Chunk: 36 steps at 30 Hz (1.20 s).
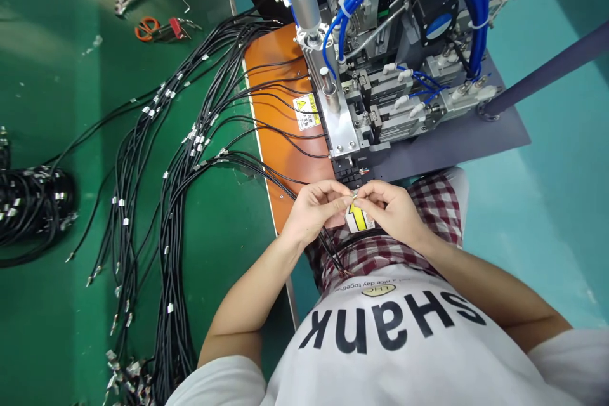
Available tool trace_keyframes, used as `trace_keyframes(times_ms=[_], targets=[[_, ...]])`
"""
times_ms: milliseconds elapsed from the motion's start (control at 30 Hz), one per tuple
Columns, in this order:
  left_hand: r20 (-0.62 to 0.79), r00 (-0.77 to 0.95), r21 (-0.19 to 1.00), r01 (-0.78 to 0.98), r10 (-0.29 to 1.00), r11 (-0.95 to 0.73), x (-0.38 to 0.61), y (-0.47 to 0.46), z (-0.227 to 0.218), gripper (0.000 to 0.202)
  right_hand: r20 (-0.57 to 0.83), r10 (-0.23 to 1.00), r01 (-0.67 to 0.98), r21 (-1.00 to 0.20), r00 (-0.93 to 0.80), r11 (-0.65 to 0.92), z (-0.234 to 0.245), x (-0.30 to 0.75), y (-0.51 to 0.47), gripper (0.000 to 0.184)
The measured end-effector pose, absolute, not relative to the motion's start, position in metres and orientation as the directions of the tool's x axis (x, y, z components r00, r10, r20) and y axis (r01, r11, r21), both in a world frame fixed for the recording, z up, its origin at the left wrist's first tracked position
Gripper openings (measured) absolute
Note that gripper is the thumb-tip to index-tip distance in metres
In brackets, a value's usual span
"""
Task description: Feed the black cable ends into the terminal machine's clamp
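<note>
Left hand [314,210] and right hand [392,212] — grips closed — pinch a black cable's small metal terminal [354,195].

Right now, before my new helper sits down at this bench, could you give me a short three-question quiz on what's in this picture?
1. Which is nearer the orange-handled scissors: the left hand or the right hand?
2. True or false: the black cables have small metal pieces along them.
3. What colour is the board under the warning sticker?

Key: 1. The left hand. 2. True. 3. Orange.
</note>
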<state>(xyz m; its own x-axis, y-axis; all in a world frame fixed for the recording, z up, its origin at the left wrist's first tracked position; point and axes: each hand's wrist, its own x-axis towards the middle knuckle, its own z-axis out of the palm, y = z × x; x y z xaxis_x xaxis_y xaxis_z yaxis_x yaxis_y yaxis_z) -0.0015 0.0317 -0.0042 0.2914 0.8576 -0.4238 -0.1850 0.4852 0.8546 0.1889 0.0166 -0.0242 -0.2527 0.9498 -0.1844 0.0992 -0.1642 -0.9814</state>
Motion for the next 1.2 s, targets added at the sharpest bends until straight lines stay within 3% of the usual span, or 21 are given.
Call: trace_keyframes(times_ms=[200, 467, 600, 733, 933, 1200], targets=[[-0.468, 0.315, 0.813, -0.213, 0.826, 0.542, -0.003, 0.034, -0.003, 0.029, -0.139, 0.964, 0.137, -0.984, -0.228, -0.110, -0.025, 0.185, 0.015, 0.020], [-0.378, 0.194, 0.880, -0.230, 0.905, 0.417, 0.009, 0.020, -0.005, 0.024, -0.038, 0.982, 0.270, -0.963, -0.186, 0.014, -0.022, 0.182, 0.016, 0.011], [-0.423, 0.161, 0.855, -0.254, 0.892, 0.451, 0.013, 0.015, -0.007, 0.024, 0.004, 0.984, 0.325, -0.943, -0.177, 0.063, -0.021, 0.179, 0.013, 0.009], [-0.440, 0.148, 0.851, -0.245, 0.886, 0.464, 0.012, 0.015, -0.005, 0.025, -0.011, 0.983, 0.327, -0.944, -0.183, 0.051, -0.020, 0.182, 0.015, 0.010], [-0.465, 0.163, 0.856, -0.167, 0.870, 0.489, 0.012, 0.014, -0.003, 0.031, -0.152, 0.968, 0.222, -0.969, -0.198, -0.107, -0.010, 0.194, 0.019, 0.023], [-0.418, 0.176, 0.889, -0.125, 0.891, 0.441, 0.012, 0.013, -0.006, 0.032, -0.055, 0.987, 0.253, -0.967, -0.148, -0.016, -0.004, 0.192, 0.019, 0.016]])
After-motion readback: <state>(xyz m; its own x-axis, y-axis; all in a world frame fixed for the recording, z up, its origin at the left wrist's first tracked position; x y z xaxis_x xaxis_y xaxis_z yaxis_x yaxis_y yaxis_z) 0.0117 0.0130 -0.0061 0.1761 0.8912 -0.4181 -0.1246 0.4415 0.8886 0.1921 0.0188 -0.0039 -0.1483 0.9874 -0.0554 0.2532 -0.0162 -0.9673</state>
